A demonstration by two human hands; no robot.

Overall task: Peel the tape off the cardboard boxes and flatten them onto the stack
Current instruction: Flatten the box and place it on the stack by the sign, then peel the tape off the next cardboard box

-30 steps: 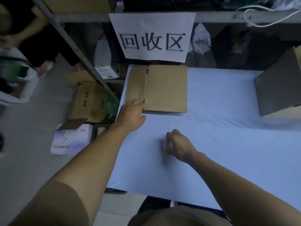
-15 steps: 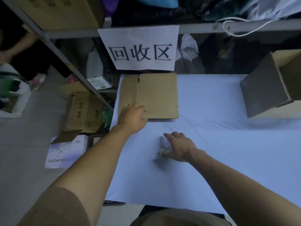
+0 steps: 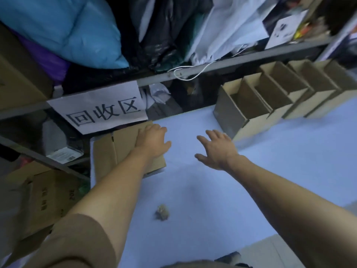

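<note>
The flattened box (image 3: 123,151) lay on the counter (image 3: 212,190) under the left hand (image 3: 152,141), its near right corner showing just below that wrist and the rest running off to the hand's left. The left hand rested palm down on the cardboard, fingers straight and close together, reaching to the box's far edge. The right hand (image 3: 218,149) was held to the right of the box, apart from it, palm down with fingers spread and thumb out, holding nothing; whether it touched the counter could not be told. Both forearms stretched forward from the bottom of the view.

Just beyond the right hand's fingertips stood a row of open boxes (image 3: 270,97), running away to the right along the counter's back edge. A tape wad (image 3: 162,212) lay on the counter between the forearms, nearer the body than either hand. Above the left hand a paper sign (image 3: 100,111) hung from a shelf rail (image 3: 241,57), overlapping the flattened box's far edge. Bags (image 3: 77,31) crowded the shelf above.
</note>
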